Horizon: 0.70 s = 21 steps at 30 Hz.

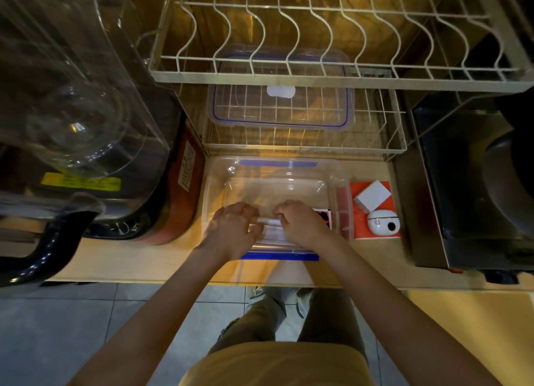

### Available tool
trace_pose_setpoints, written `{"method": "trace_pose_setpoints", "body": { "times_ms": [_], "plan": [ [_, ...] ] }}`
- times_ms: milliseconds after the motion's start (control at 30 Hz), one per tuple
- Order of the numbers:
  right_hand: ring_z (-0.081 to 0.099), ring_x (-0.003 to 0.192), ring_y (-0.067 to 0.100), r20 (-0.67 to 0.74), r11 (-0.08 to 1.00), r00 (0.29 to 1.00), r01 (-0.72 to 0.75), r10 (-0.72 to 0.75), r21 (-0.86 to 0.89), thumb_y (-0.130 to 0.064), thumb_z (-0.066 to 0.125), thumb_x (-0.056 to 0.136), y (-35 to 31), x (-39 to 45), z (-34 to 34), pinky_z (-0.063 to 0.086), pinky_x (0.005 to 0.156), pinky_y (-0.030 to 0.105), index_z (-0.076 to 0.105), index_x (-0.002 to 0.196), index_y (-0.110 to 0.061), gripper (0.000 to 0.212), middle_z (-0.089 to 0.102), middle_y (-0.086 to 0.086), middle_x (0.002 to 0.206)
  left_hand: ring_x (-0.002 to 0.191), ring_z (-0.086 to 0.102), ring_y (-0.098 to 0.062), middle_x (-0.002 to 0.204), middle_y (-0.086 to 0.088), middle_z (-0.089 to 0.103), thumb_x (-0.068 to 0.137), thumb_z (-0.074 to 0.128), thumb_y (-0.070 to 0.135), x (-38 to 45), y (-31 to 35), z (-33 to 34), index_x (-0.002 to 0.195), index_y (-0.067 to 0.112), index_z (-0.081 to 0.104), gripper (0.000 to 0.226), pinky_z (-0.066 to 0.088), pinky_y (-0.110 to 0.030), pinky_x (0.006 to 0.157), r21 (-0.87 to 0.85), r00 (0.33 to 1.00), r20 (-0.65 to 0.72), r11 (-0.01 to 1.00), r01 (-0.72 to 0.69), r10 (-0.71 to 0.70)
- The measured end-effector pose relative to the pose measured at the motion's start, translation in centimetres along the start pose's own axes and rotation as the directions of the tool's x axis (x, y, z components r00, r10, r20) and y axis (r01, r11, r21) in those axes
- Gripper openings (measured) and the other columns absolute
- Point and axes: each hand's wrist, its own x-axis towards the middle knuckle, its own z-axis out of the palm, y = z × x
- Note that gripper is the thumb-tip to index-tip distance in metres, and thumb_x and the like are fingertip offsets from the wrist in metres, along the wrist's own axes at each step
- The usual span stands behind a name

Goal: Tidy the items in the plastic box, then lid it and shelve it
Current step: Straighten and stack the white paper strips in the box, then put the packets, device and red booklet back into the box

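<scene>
The box [274, 183] sits at the surface's [138, 258] front edge, below the rack [303, 142] where its lid [280, 108] lies. Both grips are inside its near end: the left hand [234, 229] and right hand [303, 226] have fingers curled on a white item [270, 229], too blurred to identify. Lay it flat against the near wall. A white cube [372, 196] and a round device [383, 225] wait right of the box.

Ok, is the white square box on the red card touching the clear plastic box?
Apart. The head view shows bare red card between the white square box and the plastic box.
</scene>
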Motion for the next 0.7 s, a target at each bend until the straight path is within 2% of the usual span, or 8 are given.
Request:
{"method": "trace_pose_setpoints", "body": {
  "times_ms": [233, 533, 600, 700],
  "plan": [
    [0.053, 0.118, 0.027, 0.013, 0.999, 1.000, 0.005, -0.006, 0.032, -0.007, 0.042, 0.093, -0.1, -0.3, 0.0, 0.044, 0.103, 0.041, 0.058, 0.123, -0.009, 0.035, 0.059, 0.012, 0.128, 0.121, 0.050, -0.023, 0.137, -0.004, 0.052, 0.094, 0.033, 0.042, 0.0, 0.2, 0.1, 0.120, 0.021, 0.058, 0.042, 0.038, -0.040, 0.103, 0.028, 0.999, 0.024, 0.999, 0.040, -0.040],
    [0.052, 0.119, 0.026, -0.041, 0.992, 0.999, 0.017, -0.012, 0.124, -0.006, 0.041, 0.094, 0.1, -1.6, -1.2, 0.043, 0.102, 0.036, 0.055, 0.125, -0.011, 0.035, 0.057, 0.011, 0.131, 0.126, 0.046, -0.022, 0.139, -0.002, 0.050, 0.096, 0.032, 0.039, -0.5, 0.6, -0.4, 0.125, 0.024, 0.054, 0.039, 0.034, -0.038, 0.105, 0.079, 1.000, 0.004, 0.997, -0.005, 0.004],
    [0.054, 0.117, 0.023, -0.088, 0.986, 0.996, 0.036, -0.022, 0.160, -0.007, 0.041, 0.095, 0.3, -2.6, -2.0, 0.044, 0.100, 0.033, 0.054, 0.126, -0.012, 0.034, 0.057, 0.009, 0.129, 0.122, 0.048, -0.022, 0.134, -0.004, 0.053, 0.096, 0.033, 0.036, -0.5, 0.8, -0.9, 0.124, 0.024, 0.055, 0.037, 0.038, -0.036, 0.100, 0.101, 0.999, 0.018, 0.994, -0.051, 0.050],
    [0.058, 0.107, 0.017, -0.211, 0.959, 0.978, 0.058, 0.002, 0.278, -0.010, 0.044, 0.096, 0.8, -4.8, -3.3, 0.049, 0.094, 0.029, 0.056, 0.124, -0.013, 0.031, 0.058, 0.005, 0.124, 0.107, 0.057, -0.025, 0.115, -0.008, 0.061, 0.095, 0.035, 0.031, 0.0, 2.1, -2.1, 0.116, 0.021, 0.059, 0.033, 0.044, -0.034, 0.085, 0.076, 0.994, 0.030, 0.991, -0.111, 0.109]
  ]
}}
